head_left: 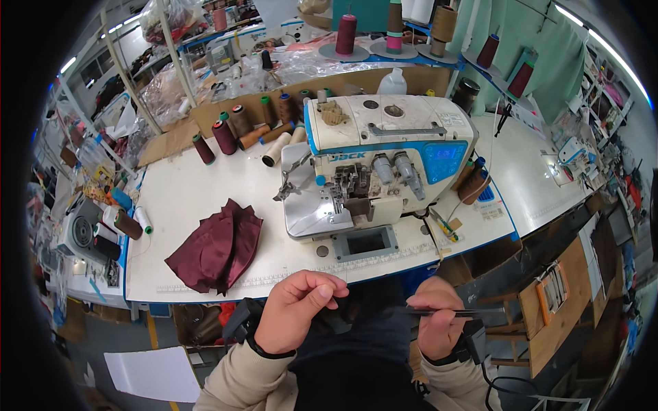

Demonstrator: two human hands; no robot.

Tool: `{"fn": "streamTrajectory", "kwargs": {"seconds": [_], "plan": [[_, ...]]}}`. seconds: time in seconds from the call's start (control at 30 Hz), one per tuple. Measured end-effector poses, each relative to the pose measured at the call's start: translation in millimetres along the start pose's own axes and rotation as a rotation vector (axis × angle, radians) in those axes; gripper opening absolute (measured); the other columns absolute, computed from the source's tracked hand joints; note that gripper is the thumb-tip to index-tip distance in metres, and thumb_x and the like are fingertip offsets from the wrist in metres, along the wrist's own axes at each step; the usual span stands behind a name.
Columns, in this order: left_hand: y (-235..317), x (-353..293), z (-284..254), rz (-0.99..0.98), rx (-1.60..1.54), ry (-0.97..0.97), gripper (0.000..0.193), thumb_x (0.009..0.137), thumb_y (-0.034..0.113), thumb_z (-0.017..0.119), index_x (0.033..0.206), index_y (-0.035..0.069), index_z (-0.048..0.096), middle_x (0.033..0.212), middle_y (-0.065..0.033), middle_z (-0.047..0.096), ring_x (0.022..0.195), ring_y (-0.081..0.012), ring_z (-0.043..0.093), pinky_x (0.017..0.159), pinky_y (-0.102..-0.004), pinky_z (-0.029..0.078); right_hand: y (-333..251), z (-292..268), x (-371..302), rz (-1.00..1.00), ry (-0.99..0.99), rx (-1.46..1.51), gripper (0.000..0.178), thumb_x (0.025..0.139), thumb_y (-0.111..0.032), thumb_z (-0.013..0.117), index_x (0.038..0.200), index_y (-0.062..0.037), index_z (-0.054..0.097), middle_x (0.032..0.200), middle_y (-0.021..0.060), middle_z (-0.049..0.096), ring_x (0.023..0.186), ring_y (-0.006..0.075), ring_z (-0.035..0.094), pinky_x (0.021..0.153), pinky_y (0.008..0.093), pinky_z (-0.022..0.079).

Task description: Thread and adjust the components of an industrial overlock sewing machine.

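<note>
My left hand (pixel 299 308) is in front of the table's near edge, thumb and fingertips pinched together; whatever they hold, if anything, is too fine to make out. Level with it, my right hand (pixel 439 315) grips a pair of thin dark tweezers (pixel 476 313), whose tips point left and blur. Beyond both hands stands a white and blue overlock sewing machine (pixel 384 157) with a lit display. A folded piece of dark maroon cloth (pixel 218 246) lies on the white table (pixel 185 198), left of the machine and apart from my hands.
Several thread cones (pixel 224 137) stand and lie behind the cloth. More maroon and brown cones (pixel 347 35) sit on the rack above. Small yellow-handled tools (pixel 449 231) lie at the machine's right. A wooden stool (pixel 558 301) stands at the right, and another machine (pixel 86 233) at the left.
</note>
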State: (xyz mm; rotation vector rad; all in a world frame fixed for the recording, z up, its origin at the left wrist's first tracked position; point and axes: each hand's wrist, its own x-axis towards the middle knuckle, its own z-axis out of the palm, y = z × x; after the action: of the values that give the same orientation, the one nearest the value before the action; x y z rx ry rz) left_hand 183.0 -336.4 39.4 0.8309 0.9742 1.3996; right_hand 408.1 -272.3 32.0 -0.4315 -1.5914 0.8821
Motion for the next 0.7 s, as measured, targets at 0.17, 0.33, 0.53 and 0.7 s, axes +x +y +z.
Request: {"fn": "streamTrajectory", "kwargs": {"seconds": [0.17,0.33,0.53,0.7], "plan": [[3,10,-2,-0.187,-0.217,0.01,0.015,0.099,0.014,0.057,0.102,0.0,0.061,0.107,-0.0137,0.067,0.099,-0.0236,0.066,0.081,-0.0317,0.054,-18,4,16,-0.196,-0.328,-0.264,0.033,0.078,-0.014,0.078,0.104,0.0007,0.066,0.086,0.0125,0.065,0.072,0.0276,0.064,0.061,0.0338,0.052],[8,14,-2,-0.284,-0.305,-0.063,0.016,0.099,0.014,0.055,0.102,0.0,0.062,0.107,-0.0155,0.067,0.098,-0.0244,0.067,0.082,-0.033,0.055,-14,23,15,-0.278,-0.359,-0.279,0.033,0.073,-0.002,0.074,0.104,0.0034,0.063,0.093,0.0155,0.066,0.083,0.0303,0.068,0.069,0.0359,0.056],[13,15,-4,-0.314,-0.298,-0.064,0.016,0.098,0.013,0.056,0.1,-0.001,0.062,0.107,-0.0168,0.067,0.097,-0.0243,0.067,0.083,-0.0342,0.055,-11,24,25,-0.345,-0.478,-0.351,0.035,0.073,-0.001,0.073,0.106,0.0048,0.062,0.094,0.0151,0.066,0.089,0.0301,0.068,0.073,0.0358,0.056],[15,15,-5,-0.321,-0.3,-0.058,0.015,0.098,0.012,0.056,0.098,-0.001,0.063,0.106,-0.0168,0.067,0.096,-0.024,0.067,0.082,-0.0337,0.054,-11,25,27,-0.344,-0.534,-0.369,0.035,0.074,-0.002,0.074,0.107,0.0046,0.063,0.098,0.0146,0.066,0.092,0.0298,0.067,0.076,0.036,0.056]]}}
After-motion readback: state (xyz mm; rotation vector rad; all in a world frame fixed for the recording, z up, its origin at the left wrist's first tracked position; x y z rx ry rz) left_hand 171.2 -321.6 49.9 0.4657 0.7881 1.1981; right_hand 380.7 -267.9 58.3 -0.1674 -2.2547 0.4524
